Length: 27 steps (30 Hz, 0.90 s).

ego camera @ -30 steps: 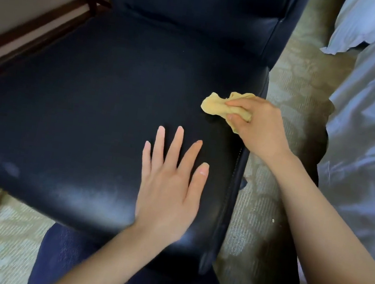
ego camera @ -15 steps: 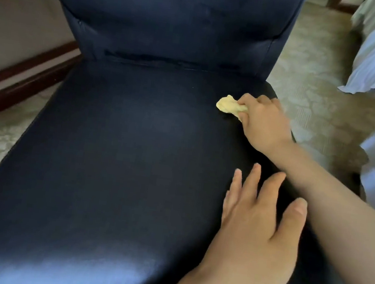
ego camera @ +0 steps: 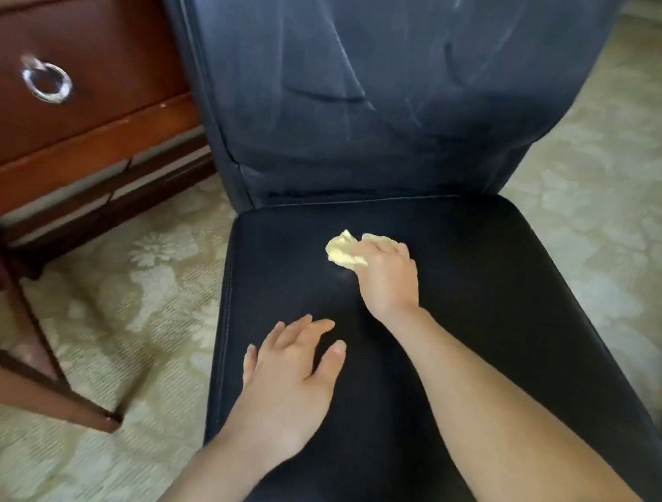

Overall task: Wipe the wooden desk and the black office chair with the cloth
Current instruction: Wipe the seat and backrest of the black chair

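Observation:
The black office chair (ego camera: 504, 299) fills the middle of the view, its seat toward me and its streaked backrest rising behind. My right hand (ego camera: 387, 277) grips a crumpled yellow cloth (ego camera: 342, 250) and presses it on the seat, near the back and left of centre. My left hand (ego camera: 288, 384) rests flat on the seat's front left part, fingers spread, holding nothing. The wooden desk (ego camera: 93, 63) stands to the left of the chair, showing a drawer front with a silver ring pull (ego camera: 46, 80).
The desk's dark wooden legs and crossbars (ego camera: 32, 363) reach down to the floor at lower left. Patterned pale green carpet (ego camera: 626, 171) surrounds the chair on both sides.
My right hand slid the cloth leftward across the seat, from its right edge to left of centre. The view lifted and pulled back, bringing the desk drawer into sight. My left hand stayed flat on the seat.

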Each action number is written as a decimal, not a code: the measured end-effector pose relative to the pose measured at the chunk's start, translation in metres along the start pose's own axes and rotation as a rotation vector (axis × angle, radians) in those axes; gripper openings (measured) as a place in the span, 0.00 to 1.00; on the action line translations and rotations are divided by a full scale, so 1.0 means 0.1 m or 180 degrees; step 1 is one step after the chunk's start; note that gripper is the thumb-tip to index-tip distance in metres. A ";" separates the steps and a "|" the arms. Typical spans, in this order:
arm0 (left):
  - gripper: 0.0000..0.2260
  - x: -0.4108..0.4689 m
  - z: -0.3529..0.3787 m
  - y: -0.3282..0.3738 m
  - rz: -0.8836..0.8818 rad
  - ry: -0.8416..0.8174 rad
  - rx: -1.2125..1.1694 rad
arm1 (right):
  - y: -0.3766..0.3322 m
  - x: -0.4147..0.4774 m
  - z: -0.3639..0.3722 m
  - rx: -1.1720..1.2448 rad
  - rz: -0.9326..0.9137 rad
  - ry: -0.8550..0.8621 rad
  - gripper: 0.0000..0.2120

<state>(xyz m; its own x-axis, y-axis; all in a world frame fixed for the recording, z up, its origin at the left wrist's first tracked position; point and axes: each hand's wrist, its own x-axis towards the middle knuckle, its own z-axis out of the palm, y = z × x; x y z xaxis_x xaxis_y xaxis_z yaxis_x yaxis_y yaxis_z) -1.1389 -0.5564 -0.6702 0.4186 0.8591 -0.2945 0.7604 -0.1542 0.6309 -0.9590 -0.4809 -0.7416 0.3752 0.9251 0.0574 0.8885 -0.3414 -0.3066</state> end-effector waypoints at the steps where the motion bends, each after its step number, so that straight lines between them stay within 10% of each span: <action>1: 0.18 -0.05 -0.09 0.02 -0.0033 0.0048 -0.0026 | -0.08 -0.14 -0.02 0.0040 -0.0149 -0.0238 0.20; 8: 0.19 -0.48 -0.98 0.66 -0.0095 -0.0093 -0.0057 | -0.49 -1.03 -1.08 0.0774 -0.0447 -0.1859 0.10; 18: 0.19 -1.14 -2.76 1.97 0.0200 0.0085 0.0010 | -1.11 -0.95 -3.77 0.2156 -0.0135 -0.1012 0.08; 27: 0.25 -0.77 -3.80 2.21 0.0466 0.0573 0.0249 | -1.44 -0.62 -4.39 0.2419 0.0116 -0.0389 0.07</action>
<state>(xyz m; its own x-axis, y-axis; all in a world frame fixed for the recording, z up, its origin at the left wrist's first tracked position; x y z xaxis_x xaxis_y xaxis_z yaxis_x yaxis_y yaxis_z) -1.1919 -0.4716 -0.2354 0.4372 0.8969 -0.0670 0.7373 -0.3147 0.5978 -0.9943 -0.5617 -0.2842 0.3297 0.9424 -0.0570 0.4342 -0.2049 -0.8772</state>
